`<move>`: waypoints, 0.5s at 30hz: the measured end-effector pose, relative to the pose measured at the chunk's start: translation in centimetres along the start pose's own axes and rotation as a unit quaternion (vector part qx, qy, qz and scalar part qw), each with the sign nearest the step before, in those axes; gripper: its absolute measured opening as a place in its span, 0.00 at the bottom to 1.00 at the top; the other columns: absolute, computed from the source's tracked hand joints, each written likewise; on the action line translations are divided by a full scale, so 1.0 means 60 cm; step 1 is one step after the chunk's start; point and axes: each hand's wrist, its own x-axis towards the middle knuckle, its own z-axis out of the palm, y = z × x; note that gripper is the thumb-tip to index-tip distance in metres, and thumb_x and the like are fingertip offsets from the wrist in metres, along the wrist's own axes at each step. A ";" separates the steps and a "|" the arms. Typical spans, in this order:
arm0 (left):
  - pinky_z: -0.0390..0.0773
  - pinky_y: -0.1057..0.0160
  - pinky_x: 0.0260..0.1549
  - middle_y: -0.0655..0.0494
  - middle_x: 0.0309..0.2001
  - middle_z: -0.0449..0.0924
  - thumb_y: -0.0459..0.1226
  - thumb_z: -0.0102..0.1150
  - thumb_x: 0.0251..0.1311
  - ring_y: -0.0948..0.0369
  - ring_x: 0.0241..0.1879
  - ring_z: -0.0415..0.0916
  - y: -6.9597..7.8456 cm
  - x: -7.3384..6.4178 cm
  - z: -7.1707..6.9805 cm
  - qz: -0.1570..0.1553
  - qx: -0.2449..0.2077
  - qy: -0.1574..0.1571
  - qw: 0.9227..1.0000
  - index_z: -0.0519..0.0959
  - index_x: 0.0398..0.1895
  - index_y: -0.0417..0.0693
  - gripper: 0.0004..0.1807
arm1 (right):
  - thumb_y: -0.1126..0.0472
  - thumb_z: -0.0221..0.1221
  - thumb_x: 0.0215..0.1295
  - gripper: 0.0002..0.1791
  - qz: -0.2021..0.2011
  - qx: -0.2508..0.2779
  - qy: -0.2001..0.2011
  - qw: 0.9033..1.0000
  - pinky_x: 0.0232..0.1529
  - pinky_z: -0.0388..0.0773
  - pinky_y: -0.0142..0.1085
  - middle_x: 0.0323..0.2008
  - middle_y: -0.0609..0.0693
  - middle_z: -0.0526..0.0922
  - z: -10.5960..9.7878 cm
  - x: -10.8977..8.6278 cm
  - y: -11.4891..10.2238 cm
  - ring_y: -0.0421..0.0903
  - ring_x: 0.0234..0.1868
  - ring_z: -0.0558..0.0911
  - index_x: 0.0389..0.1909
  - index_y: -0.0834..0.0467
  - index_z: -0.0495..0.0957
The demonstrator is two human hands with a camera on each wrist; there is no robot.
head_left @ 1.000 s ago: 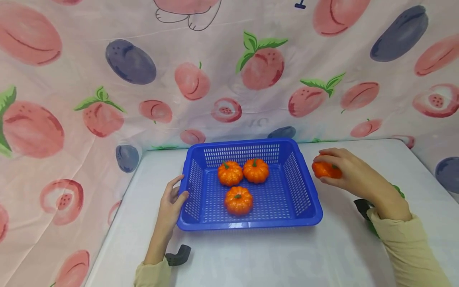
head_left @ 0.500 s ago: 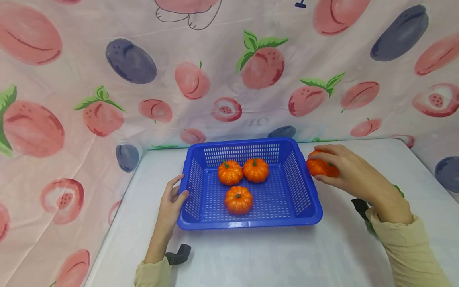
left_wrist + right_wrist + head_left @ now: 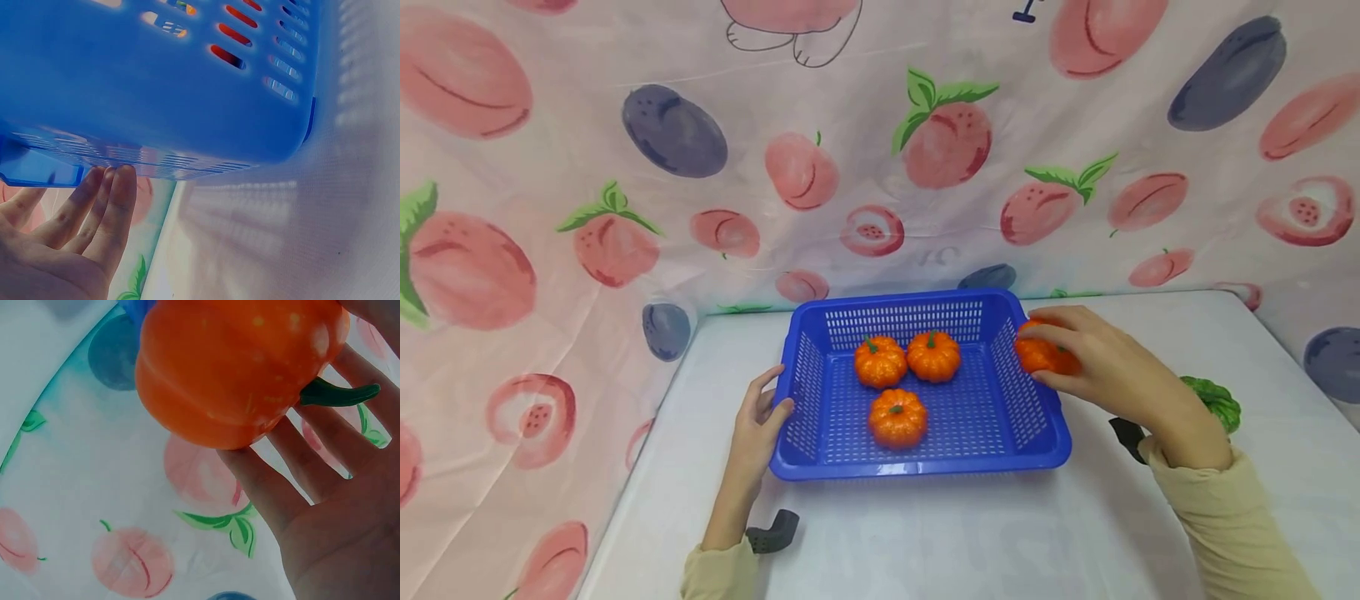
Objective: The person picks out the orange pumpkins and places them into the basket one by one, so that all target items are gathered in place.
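My right hand [image 3: 1097, 358] grips a small orange pumpkin [image 3: 1037, 348] above the right rim of the blue basket [image 3: 917, 470]. In the right wrist view the fingers and thumb hold this pumpkin [image 3: 219, 369] by its sides, its green stem toward the palm. Three more orange pumpkins sit in the basket: a back-left one [image 3: 880, 363], a back-right one [image 3: 934, 358] and a front one [image 3: 898, 418]. With its fingertips, my left hand [image 3: 758, 429] touches the basket's left side; in the left wrist view those fingers [image 3: 115, 206] lie fairly straight against the wall [image 3: 156, 112].
A green ribbed vegetable [image 3: 1213, 402] lies on the white table [image 3: 940, 542] beyond the right forearm, which partly hides it. Dark wrist-worn pieces show by both sleeves. A fruit-print cloth [image 3: 865, 167] hangs behind and to the left.
My right hand has moved left with the pumpkin, from beside the basket to over its right rim. More of the green vegetable shows now. My left hand and the basket have stayed put.
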 end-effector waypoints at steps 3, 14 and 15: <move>0.74 0.74 0.47 0.39 0.63 0.74 0.37 0.52 0.72 0.46 0.60 0.75 -0.002 0.001 -0.001 0.000 -0.002 0.000 1.000 0.62 0.73 0.57 0.28 | 0.62 0.74 0.53 0.27 -0.004 0.002 -0.006 1.000 0.50 0.79 0.57 0.60 0.61 0.75 0.006 0.006 -0.006 0.60 0.60 0.74 0.56 0.57 0.80; 0.75 0.74 0.47 0.39 0.64 0.73 0.38 0.53 0.72 0.45 0.60 0.75 -0.003 0.002 -0.001 0.003 -0.007 -0.003 1.000 0.62 0.73 0.57 0.28 | 0.61 0.73 0.54 0.26 -0.011 0.004 -0.023 1.000 0.52 0.78 0.56 0.61 0.61 0.75 0.024 0.025 -0.023 0.61 0.62 0.73 0.56 0.57 0.80; 0.75 0.73 0.47 0.39 0.64 0.73 0.38 0.53 0.72 0.45 0.60 0.75 -0.003 0.002 -0.001 0.004 -0.009 -0.004 1.000 0.62 0.73 0.57 0.28 | 0.61 0.73 0.54 0.26 -0.010 0.006 -0.025 1.000 0.53 0.78 0.56 0.61 0.61 0.75 0.025 0.026 -0.024 0.62 0.62 0.73 0.56 0.56 0.80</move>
